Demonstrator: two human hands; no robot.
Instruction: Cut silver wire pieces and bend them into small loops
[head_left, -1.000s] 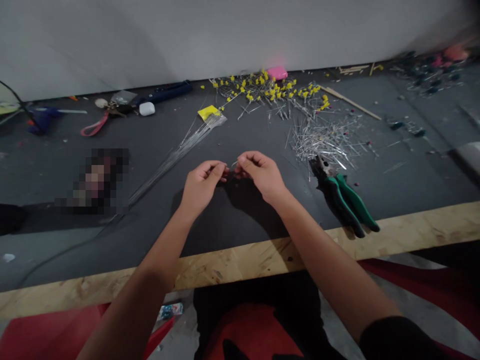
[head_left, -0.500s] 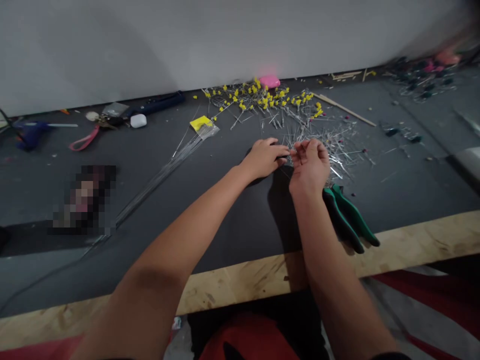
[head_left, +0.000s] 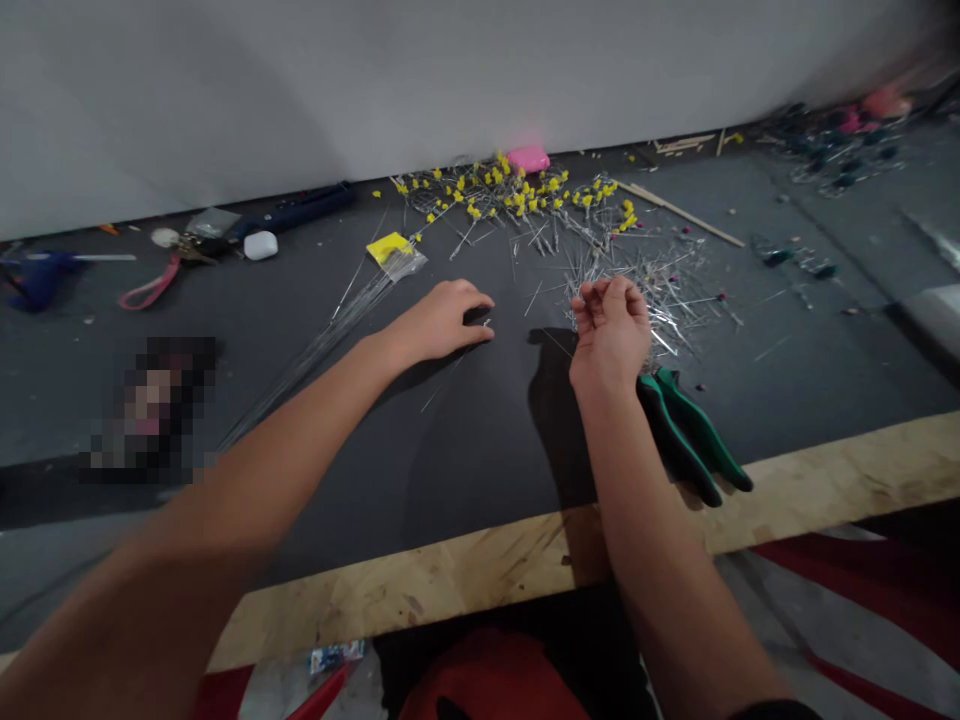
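My left hand [head_left: 444, 320] rests on the dark table mat with its fingers curled down, fingertips pinching a thin metal pin [head_left: 486, 324] against the mat. My right hand [head_left: 609, 325] hovers at the near edge of a heap of loose silver pins [head_left: 660, 285], fingers curled in a loose fist; what they hold is too small to name. Green-handled pliers [head_left: 690, 430] lie just right of my right wrist. Behind the heap lie pins with yellow heads [head_left: 517, 190].
A bundle of long wires with a yellow tag [head_left: 390, 248] lies left of my left hand. A pink block [head_left: 527, 158], white case [head_left: 260, 245], keys with a pink strap [head_left: 150, 290] and blue tool [head_left: 37, 275] line the wall. The table's wooden edge [head_left: 480, 575] runs nearby.
Both hands reached from the middle of the mat to the pin heap. My left hand has since drawn back left onto the mat; my right hand stays by the heap.
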